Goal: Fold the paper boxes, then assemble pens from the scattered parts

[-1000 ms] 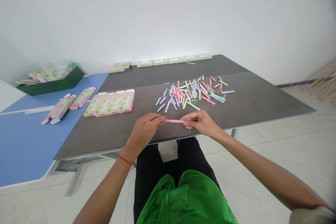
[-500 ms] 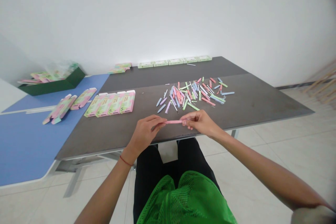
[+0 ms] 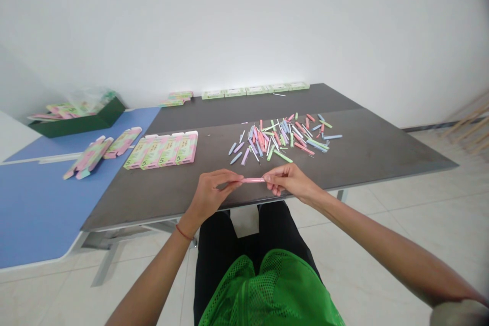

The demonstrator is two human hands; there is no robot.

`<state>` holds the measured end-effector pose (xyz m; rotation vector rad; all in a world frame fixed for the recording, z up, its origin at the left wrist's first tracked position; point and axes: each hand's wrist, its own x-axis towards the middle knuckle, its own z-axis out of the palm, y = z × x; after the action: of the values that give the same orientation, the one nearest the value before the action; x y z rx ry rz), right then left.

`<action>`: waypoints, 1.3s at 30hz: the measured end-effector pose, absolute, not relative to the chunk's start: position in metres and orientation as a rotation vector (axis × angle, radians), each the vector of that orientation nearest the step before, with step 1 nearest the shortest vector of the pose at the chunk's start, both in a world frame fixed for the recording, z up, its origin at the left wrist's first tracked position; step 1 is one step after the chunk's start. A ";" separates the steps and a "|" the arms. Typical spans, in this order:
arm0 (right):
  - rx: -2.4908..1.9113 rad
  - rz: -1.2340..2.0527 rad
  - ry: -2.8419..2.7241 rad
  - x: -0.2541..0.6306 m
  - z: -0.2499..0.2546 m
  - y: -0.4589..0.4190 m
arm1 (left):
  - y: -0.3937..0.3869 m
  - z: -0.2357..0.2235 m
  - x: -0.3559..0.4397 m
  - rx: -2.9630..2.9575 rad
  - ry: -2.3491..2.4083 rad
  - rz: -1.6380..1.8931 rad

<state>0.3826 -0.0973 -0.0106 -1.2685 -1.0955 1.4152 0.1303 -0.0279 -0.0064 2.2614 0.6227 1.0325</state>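
A pink pen [image 3: 253,180] lies level between my two hands, just above the near edge of the dark table [image 3: 328,173]. My left hand [image 3: 214,191] pinches its left end between thumb and fingertips. At the other end, my right hand [image 3: 286,182] is closed on it, hiding that tip. Beyond my hands spreads a loose heap of pen parts [image 3: 280,137] in pink, green, blue and purple, with thin white refills among them.
Left of the heap, several pink-and-green cartons [image 3: 168,150] lie in a row. Opened cartons [image 3: 89,158] and a dark green box [image 3: 84,123] rest on the blue table [image 3: 34,209]. More boxes [image 3: 255,90] line the back edge by the wall.
Both hands keep their grip on the pink pen. The fingers of my right hand have shifted slightly, and the view has moved a little.
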 end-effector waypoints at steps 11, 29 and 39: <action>-1.336 1.381 -1.245 0.372 -0.013 -0.102 | -0.035 -0.012 0.128 2.249 0.562 1.146; -1.226 1.489 -1.032 0.361 -0.008 -0.106 | -0.046 -0.002 0.132 2.102 0.702 1.071; -1.215 1.453 -1.088 0.364 -0.010 -0.108 | -0.040 0.014 0.119 2.194 0.923 0.732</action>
<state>0.3640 -0.1083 -0.0097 -1.2148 -1.0879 1.4533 0.1187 -0.0395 0.0140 2.1945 0.9228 0.7320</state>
